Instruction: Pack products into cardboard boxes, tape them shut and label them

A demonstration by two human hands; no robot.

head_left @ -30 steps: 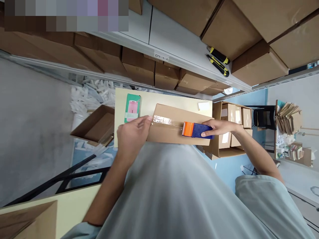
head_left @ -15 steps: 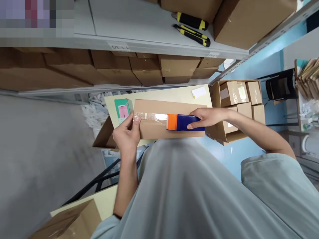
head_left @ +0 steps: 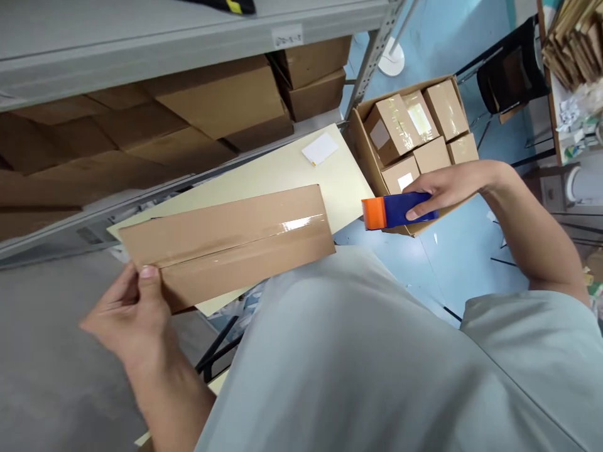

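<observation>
Pinching left hand: is closing thumb and fingers on the left end of the box, the thumb lying over its top beside the seam.
Shelf boxes: brown cardboard boxes are sitting in a row behind the table, under a grey metal shelf.
Long box: a long, flat-topped brown cardboard box is lying slantwise over the table, glossy clear tape shining along the seam near its right end.
Table: a pale yellow tabletop is showing behind the box.
Card: a small white rectangular card is resting near the table's right end.
Dispenser: a navy-blue tape dispenser with an orange head is hovering just right of the box, apart from it.
Open carton: a large brown cardboard carton is holding smaller taped boxes.
Right hand: is clamping the dispenser's navy body, thumb on the near face.
</observation>
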